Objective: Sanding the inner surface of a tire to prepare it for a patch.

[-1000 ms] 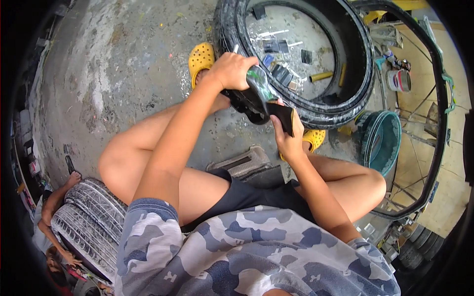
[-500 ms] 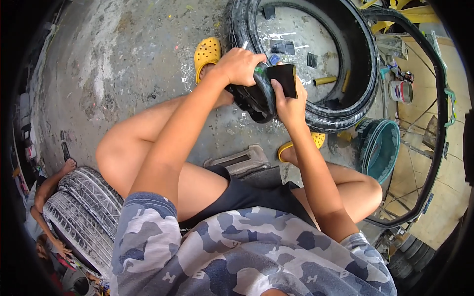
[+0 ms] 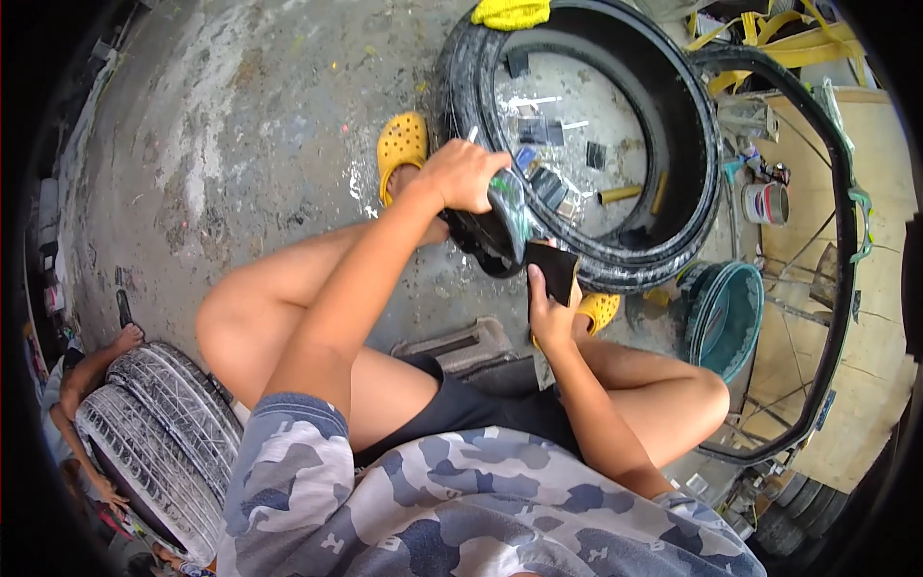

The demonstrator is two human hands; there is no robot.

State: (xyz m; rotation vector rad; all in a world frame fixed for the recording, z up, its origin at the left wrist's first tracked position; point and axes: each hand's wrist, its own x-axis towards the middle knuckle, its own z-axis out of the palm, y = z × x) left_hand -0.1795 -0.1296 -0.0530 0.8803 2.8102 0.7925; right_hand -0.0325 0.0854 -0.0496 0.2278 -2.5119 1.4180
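Note:
My left hand [image 3: 468, 175] is closed on the upper edge of a glossy black curved piece [image 3: 500, 216] with a greenish patch; its exact kind is unclear. A thin white stick [image 3: 472, 135] juts up beside the fingers. The piece hangs tilted in front of the big tyre [image 3: 461, 72] lying on its side. Just right of its lower end, my right hand [image 3: 553, 313] grips a flat, dark square sheet [image 3: 553, 268], thumb across its face. Some of the right fingers are hidden behind the sheet.
Inside the tyre's ring lie small dark squares [image 3: 541, 132] and a yellowish tube [image 3: 618, 194]. A yellow cloth [image 3: 510, 13] drapes its far rim. At right stand a teal bucket [image 3: 726, 322], a white pail [image 3: 766, 204] and a large black hoop [image 3: 846, 231]. White-smeared tyres [image 3: 159, 452] and another person [image 3: 82, 409] are at left.
My right hand and the dark sheet have come down toward me, off the face of the black piece. The left hand keeps its hold. The view has shifted, bringing in the yellow cloth.

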